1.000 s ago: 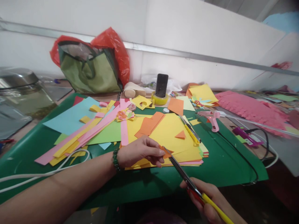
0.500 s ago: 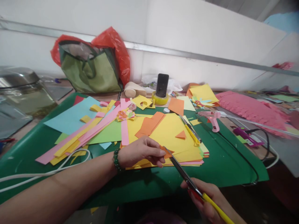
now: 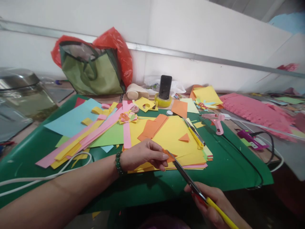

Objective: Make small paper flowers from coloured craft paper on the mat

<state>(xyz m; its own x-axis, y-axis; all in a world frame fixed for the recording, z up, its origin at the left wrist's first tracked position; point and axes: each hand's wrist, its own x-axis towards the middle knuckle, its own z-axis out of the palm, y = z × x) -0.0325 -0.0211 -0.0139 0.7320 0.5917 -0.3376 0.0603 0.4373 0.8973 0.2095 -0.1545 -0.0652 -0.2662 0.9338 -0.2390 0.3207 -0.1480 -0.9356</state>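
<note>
Between thumb and fingers, my left hand (image 3: 147, 155) pinches a small orange piece of paper (image 3: 172, 156) above the front of a yellow paper stack (image 3: 176, 136). A green bead bracelet circles that wrist. My right hand (image 3: 212, 200) is closed around a pair of scissors (image 3: 190, 183) with yellow and red handles. Their blades point up and left, and the tips meet the orange piece. On the stack lie orange paper strips (image 3: 153, 127), a small orange triangle (image 3: 184, 137) and a yellow box cutter (image 3: 196, 135).
A pink glue gun (image 3: 218, 122) with a black cord stands at right, near a purple power strip (image 3: 256, 141). Pink and yellow paper strips (image 3: 95, 133) spread leftward. A phone (image 3: 165, 86) leans upright on a tape roll (image 3: 164, 101). A white cable (image 3: 59, 175) crosses front left.
</note>
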